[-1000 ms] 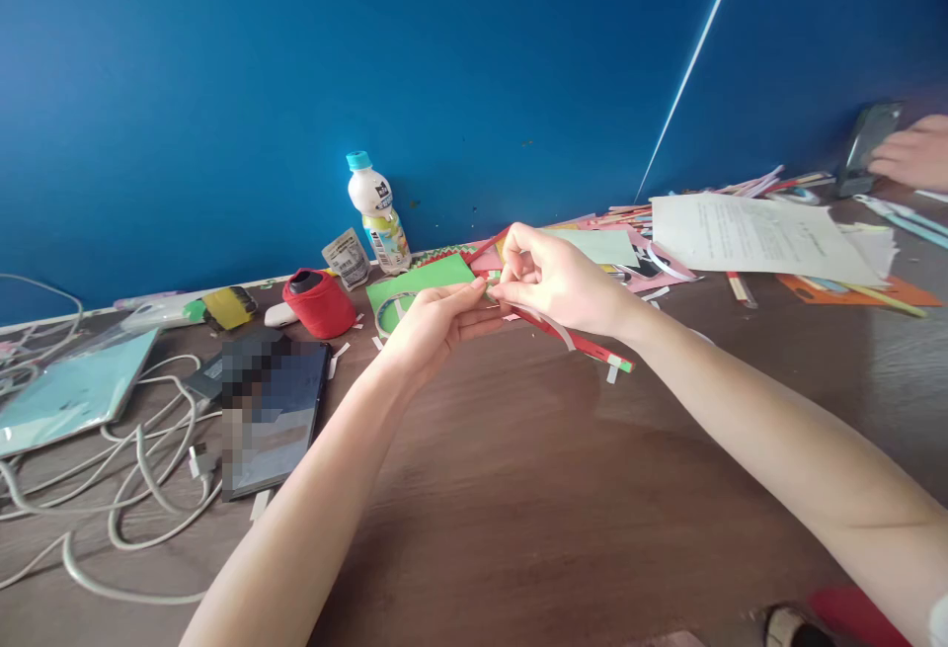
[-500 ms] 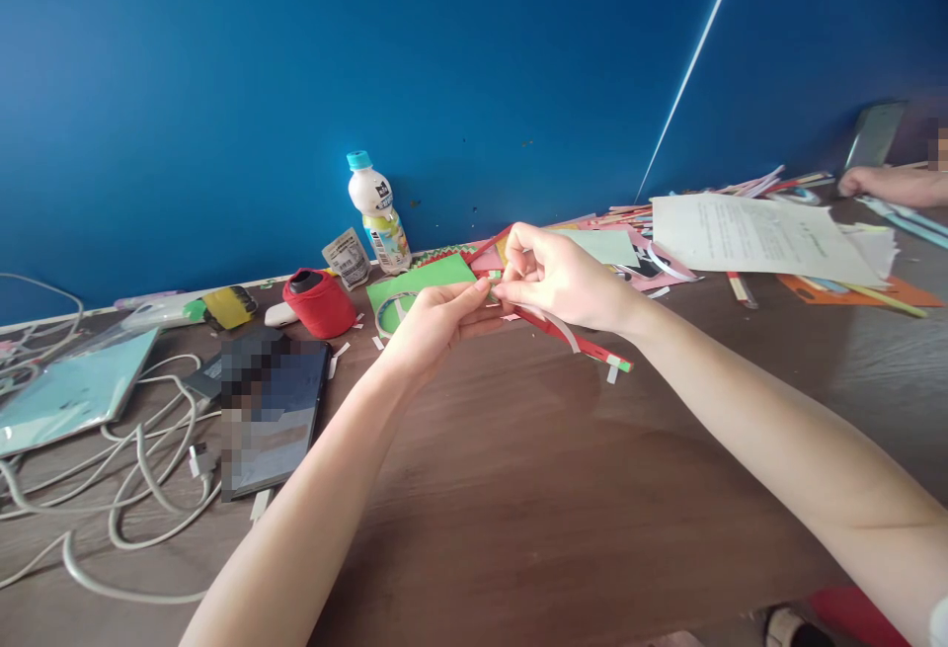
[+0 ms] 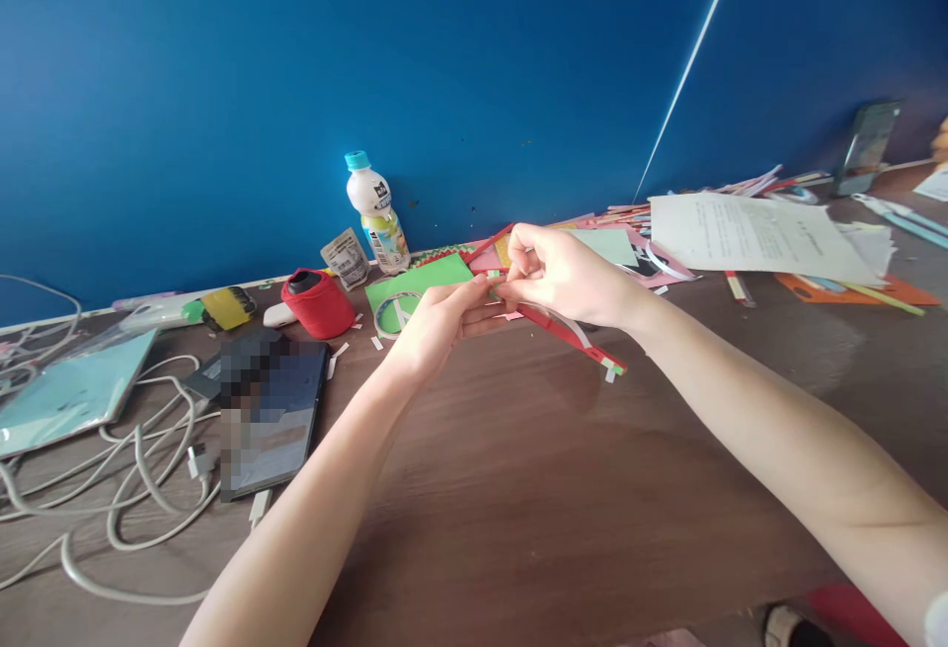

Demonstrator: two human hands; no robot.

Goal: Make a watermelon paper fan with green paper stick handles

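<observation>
Against the blue wall [image 3: 370, 54], a plastic bottle [image 3: 377, 217] with a turquoise cap wears a dark label patch and a yellow-green fruit-like print, its lettering too small to read. Beside it leans a grey pouch [image 3: 346, 258] with a printed block, also illegible, and farther right a white sheet [image 3: 748, 232] carries lines of fine type that cannot be made out. On the near side, the left hand [image 3: 448, 321] and right hand [image 3: 552, 277] meet fingertip to fingertip, thumbs and forefingers pinching a small green piece [image 3: 494, 280] between them, mostly hidden by the fingers. From beneath the right hand a thin, flat red strip [image 3: 567, 331] slants down rightward to a green-and-white tip, a pale strip [image 3: 579, 335] curling alongside. Smooth green paper [image 3: 430, 277] lies behind the left hand, which partly covers it and a round ring [image 3: 379, 317]. Leftward are a squat red roll [image 3: 318, 306], a dark tablet [image 3: 285, 430] and looping white cables [image 3: 140, 469] on the brown wood-grained table [image 3: 518, 489]
</observation>
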